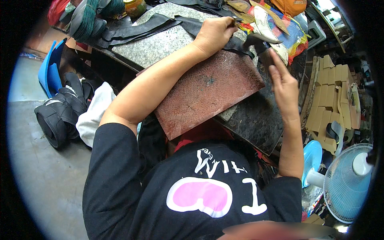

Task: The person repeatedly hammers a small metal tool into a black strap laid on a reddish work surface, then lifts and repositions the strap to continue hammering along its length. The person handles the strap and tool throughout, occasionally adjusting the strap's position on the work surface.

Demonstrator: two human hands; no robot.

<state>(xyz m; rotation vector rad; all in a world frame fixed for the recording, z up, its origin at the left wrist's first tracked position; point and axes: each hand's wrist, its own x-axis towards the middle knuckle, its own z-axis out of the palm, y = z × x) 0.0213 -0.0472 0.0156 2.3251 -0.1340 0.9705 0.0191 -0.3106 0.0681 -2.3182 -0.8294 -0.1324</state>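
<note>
My left hand [214, 37] reaches across to the far side of the bench, with its fingers curled together in a pinch. What lies between the fingertips is too small and hidden to name. Beneath this hand runs a long black strip [144, 30] of leather-like material, whose end shows just past the fingers. My right hand [285, 82] is wrapped round the handle of a hammer [260, 42]. The hammer's dark, curved head is tilted beside the strip's end, close to my left fingertips. A reddish-brown board [208, 90] lies slanted across the bench's near edge, under my left forearm.
A grey speckled stone slab [150, 50] lies under the strip. Shoe-shaped pieces [264, 24] and a colourful bag crowd the far right. Rolls of black webbing [60, 114] lie at left. Cardboard pieces [330, 92] and a fan [348, 182] stand at right.
</note>
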